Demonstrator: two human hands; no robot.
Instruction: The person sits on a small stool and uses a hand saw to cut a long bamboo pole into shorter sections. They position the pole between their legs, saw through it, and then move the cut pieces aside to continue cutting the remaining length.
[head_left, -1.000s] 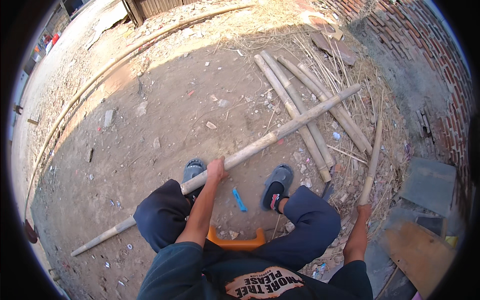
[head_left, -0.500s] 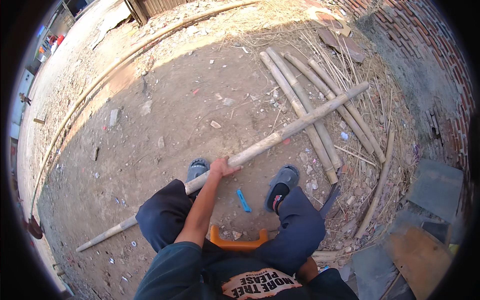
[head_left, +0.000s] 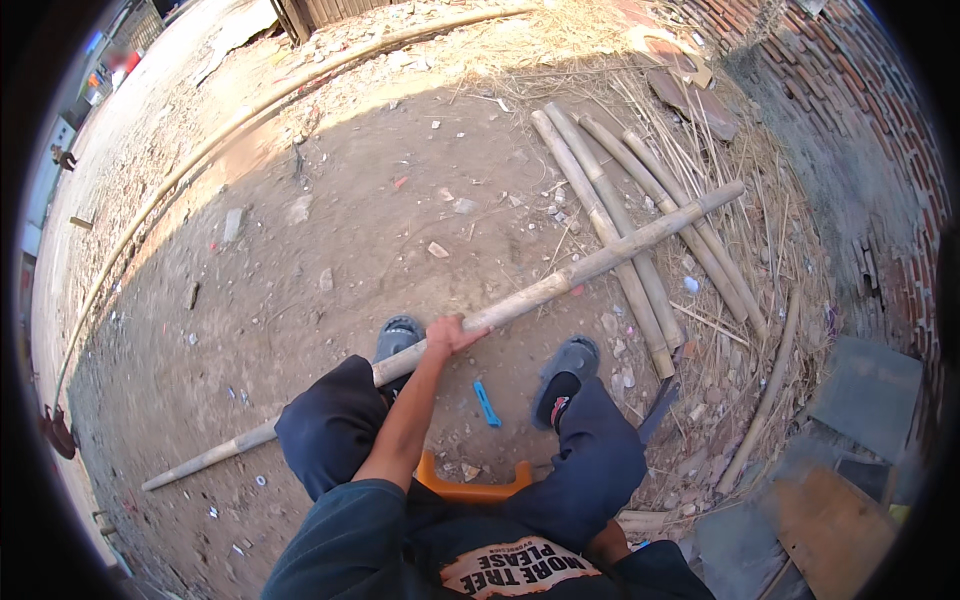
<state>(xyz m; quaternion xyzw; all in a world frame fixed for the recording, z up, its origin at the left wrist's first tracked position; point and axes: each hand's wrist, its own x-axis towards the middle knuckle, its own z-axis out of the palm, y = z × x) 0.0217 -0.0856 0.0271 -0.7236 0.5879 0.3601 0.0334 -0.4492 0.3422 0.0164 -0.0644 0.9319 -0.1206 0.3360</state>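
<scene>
Bamboo is the material of the long pole [head_left: 545,291] in the head view. Its long axis runs diagonally across the front of the body: the thinner end lies at lower left, and the thicker end points to upper right, farther from the body. The left knee [head_left: 335,430] covers a short section of the pole from sight.

Left hand [head_left: 455,335]: positioned on top of the pole, roughly midway between its ends and just beside the left clog [head_left: 398,335]. The palm faces down and the thumb extends along the near side. The far side of the grip is hidden; it cannot be told whether the fingers close around the pole. The left forearm meets the pole's axis at a steep angle.

Right hand: out of sight, state not determinable. Only a small part of the right arm [head_left: 607,545] shows, beside the right thigh. The left hand is the nearer one.

Toward its upper right end, the pole crosses above four shorter bamboo lengths [head_left: 573,180]; contact between them cannot be confirmed. A slim blue tool [head_left: 486,404] lies on the ground [head_left: 330,240] between the feet, ahead of an orange stool [head_left: 470,491].
</scene>
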